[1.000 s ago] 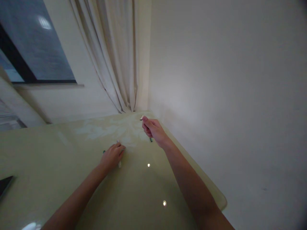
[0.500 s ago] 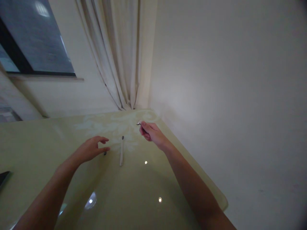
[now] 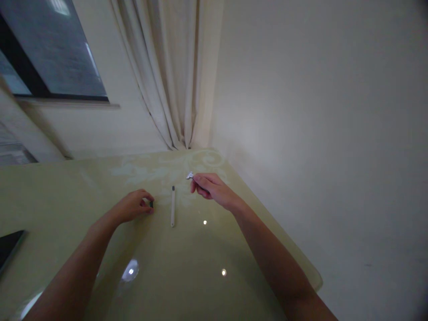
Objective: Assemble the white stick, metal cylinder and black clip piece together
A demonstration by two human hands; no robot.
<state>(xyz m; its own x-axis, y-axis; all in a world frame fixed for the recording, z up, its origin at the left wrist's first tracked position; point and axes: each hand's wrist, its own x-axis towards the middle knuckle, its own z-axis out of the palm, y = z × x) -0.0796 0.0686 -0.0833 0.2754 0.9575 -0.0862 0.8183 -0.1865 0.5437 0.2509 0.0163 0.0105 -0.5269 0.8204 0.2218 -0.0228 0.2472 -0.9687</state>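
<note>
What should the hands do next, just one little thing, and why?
Perhaps the left hand should lift the small dark piece a little. It seems pinched between thumb and fingers, and the slim white stick lies on the table between the hands, so lifting could help clear it. The right hand holds a silver-headed tool.

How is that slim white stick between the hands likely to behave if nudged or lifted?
The white stick looks straight along its whole length, so it is probably stiff. It is slender, which suggests little weight. The table gives bright reflections, so the stick may slide easily when nudged.
</note>
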